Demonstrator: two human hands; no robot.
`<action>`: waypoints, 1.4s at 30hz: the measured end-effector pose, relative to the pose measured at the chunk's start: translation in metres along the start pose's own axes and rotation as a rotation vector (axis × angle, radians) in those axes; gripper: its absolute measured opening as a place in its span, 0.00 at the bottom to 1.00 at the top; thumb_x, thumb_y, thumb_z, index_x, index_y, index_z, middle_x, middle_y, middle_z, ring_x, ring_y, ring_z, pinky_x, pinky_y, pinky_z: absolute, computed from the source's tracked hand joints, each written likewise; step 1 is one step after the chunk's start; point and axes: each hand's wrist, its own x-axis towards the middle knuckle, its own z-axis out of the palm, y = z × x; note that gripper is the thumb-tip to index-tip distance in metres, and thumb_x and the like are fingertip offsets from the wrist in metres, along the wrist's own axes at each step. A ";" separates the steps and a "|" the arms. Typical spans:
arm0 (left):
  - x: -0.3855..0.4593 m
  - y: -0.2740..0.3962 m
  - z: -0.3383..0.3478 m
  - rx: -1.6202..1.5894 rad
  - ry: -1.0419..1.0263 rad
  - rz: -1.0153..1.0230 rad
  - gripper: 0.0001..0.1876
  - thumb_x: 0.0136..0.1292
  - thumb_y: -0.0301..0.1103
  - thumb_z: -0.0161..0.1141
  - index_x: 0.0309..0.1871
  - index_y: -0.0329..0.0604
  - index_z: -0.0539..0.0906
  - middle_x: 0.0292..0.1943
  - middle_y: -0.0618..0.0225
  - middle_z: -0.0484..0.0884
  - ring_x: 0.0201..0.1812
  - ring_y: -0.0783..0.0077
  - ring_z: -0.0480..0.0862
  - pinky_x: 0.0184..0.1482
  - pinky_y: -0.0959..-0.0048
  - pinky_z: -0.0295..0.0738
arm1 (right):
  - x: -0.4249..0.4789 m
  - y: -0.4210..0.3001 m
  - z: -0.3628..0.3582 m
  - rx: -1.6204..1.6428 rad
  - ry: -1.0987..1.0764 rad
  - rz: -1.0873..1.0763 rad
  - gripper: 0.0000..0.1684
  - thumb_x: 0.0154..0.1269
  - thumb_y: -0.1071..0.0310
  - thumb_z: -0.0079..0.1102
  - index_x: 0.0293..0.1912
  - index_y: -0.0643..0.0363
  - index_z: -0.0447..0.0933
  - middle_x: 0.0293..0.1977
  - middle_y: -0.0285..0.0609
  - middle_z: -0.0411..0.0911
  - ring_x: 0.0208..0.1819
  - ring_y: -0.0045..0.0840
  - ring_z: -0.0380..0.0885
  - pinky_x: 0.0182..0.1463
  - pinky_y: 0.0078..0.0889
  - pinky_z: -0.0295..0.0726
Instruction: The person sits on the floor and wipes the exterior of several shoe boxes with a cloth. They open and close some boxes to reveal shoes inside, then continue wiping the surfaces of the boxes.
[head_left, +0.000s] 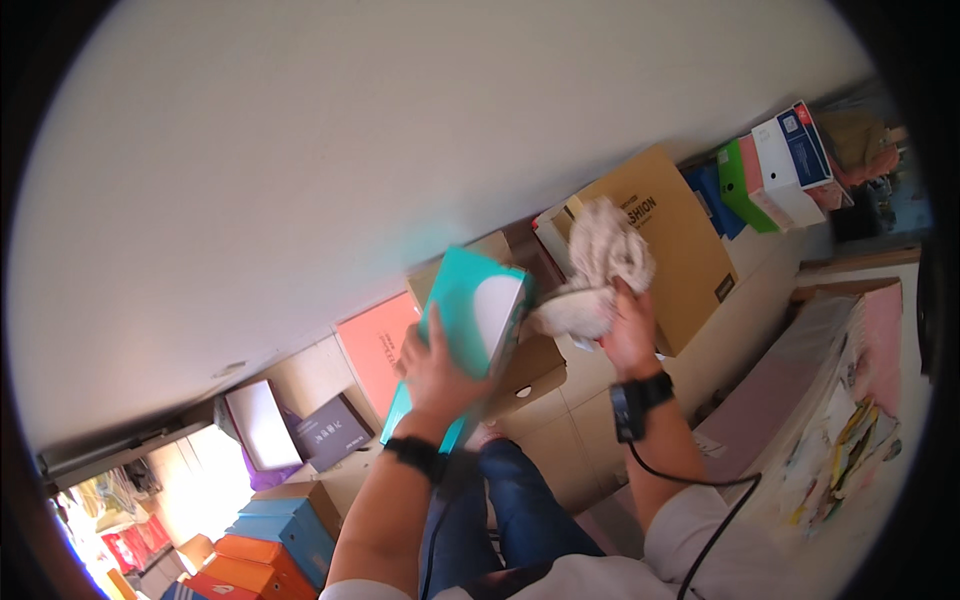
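Observation:
My left hand (442, 371) grips a teal cardboard box (461, 300) with a white patch on its face, held tilted above the floor. A crumpled whitish cloth (609, 251) is bunched in my right hand (634, 326), part of it hanging towards the teal box. The cloth and the box edge are blurred. Behind the cloth leans a large brown cardboard box (675, 247) with printed lettering. Beneath the teal box lie an open brown box (529, 379) and a salmon-pink box (375, 345), both partly covered by it.
Along the wall (300, 150) stand a green box (739, 187) and a white box (780, 165). An open white-lined box (262, 427), a dark grey box (330, 431), blue boxes (289, 521) and orange boxes (259, 562) are at lower left. Clear plastic (817, 450) covers a surface at right.

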 end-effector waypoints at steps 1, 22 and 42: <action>-0.011 -0.009 -0.011 -0.082 0.004 0.041 0.64 0.32 0.43 0.74 0.73 0.40 0.46 0.63 0.39 0.58 0.63 0.36 0.60 0.64 0.46 0.57 | -0.008 -0.011 -0.015 -0.072 -0.009 -0.011 0.24 0.72 0.72 0.44 0.65 0.62 0.61 0.61 0.44 0.69 0.60 0.30 0.71 0.63 0.35 0.71; -0.139 -0.079 -0.107 -1.366 -0.170 -0.076 0.65 0.31 0.27 0.75 0.75 0.46 0.43 0.67 0.57 0.60 0.65 0.56 0.66 0.64 0.58 0.64 | 0.000 -0.054 0.014 -1.089 -0.651 0.504 0.18 0.66 0.59 0.53 0.47 0.61 0.79 0.43 0.44 0.81 0.42 0.26 0.79 0.47 0.27 0.76; -0.173 -0.149 0.002 -1.869 0.139 -0.772 0.36 0.59 0.62 0.56 0.63 0.44 0.70 0.53 0.65 0.77 0.51 0.63 0.77 0.53 0.64 0.74 | -0.144 -0.091 -0.015 0.047 -0.633 0.640 0.22 0.63 0.67 0.57 0.55 0.65 0.73 0.51 0.46 0.74 0.51 0.33 0.74 0.55 0.32 0.72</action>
